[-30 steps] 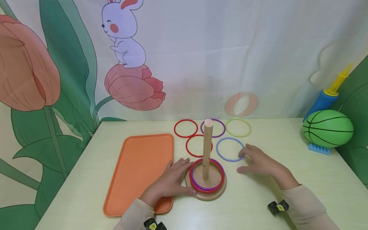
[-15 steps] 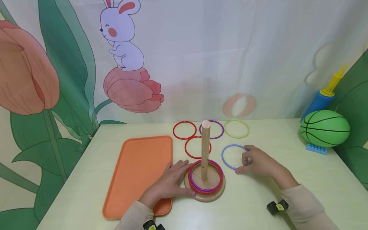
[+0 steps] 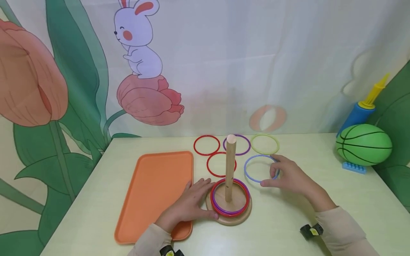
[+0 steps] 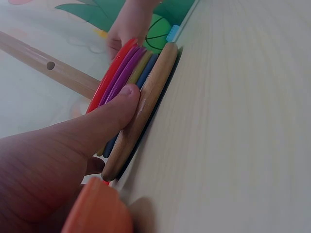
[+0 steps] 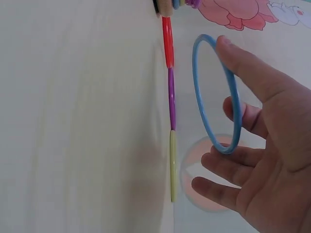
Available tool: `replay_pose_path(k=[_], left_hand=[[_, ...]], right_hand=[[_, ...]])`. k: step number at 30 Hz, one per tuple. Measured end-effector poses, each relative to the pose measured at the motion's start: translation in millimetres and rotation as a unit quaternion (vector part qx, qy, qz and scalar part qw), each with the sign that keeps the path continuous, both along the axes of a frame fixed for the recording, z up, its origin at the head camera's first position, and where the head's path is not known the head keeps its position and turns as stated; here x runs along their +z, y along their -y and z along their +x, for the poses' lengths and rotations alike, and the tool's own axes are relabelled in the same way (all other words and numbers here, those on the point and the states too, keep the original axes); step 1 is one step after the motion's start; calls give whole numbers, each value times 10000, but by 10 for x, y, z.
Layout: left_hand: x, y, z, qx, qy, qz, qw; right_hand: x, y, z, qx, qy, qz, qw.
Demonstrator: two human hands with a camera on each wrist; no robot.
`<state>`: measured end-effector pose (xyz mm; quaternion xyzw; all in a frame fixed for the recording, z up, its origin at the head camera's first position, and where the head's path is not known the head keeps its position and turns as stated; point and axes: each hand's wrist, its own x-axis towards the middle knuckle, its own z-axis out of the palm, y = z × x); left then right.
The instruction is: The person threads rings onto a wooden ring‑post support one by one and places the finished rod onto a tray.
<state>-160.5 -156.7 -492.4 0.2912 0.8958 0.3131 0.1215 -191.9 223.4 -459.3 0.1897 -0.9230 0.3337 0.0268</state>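
Observation:
My right hand (image 3: pixel 288 174) pinches a light blue ring (image 5: pixel 196 82) between thumb and fingers. The right wrist view shows it raised off the table, other fingers spread below. My left hand (image 3: pixel 189 204) rests beside the round wooden base (image 3: pixel 232 221) of an upright peg (image 3: pixel 230 167). Its thumb presses against the edge of the base and the lower rings, the other fingers lie at the left side. Around the peg lie stacked rings, a red ring (image 4: pixel 116 60) on top, purple rings (image 4: pixel 124 73), then an olive ring and a dark blue ring.
Behind the peg lie two red rings (image 3: pixel 207 155), a purple ring (image 3: pixel 250 145) and a yellow-green ring (image 3: pixel 278 145) on the table. An orange tray (image 3: pixel 153 192) sits left, partly under my left forearm. A green ball (image 3: pixel 363 144), blue brick (image 3: pixel 353 168) and pump (image 3: pixel 357 115) stand right.
My right hand has closed its grip on the blue ring, drawn it toward me and to the right, then lifted it. My left hand stays by the base.

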Motion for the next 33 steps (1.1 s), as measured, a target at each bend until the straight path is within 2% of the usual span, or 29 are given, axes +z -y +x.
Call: replay_pose_path(k=[6,11,22,29,33], left_hand=[[15,-2,-2,38,38,-69,10000],[19,-5,-19,49,51,-89,9999],[26,-20,-21,8,57,-60,10000],[15,-10,-6,70,13,-61,10000],[8,-19,-7,44,28,-63,10000]], right_hand=[[127,20,29,-71,-211,-437,9988],[217,32,45,-164,-231,-671,9973],[544,67,219,-301,-595,-1328,9889],[781,84,323,-276,-1166,-1826,9759],[899,108,415,-172,-1317,-2158,9674]])
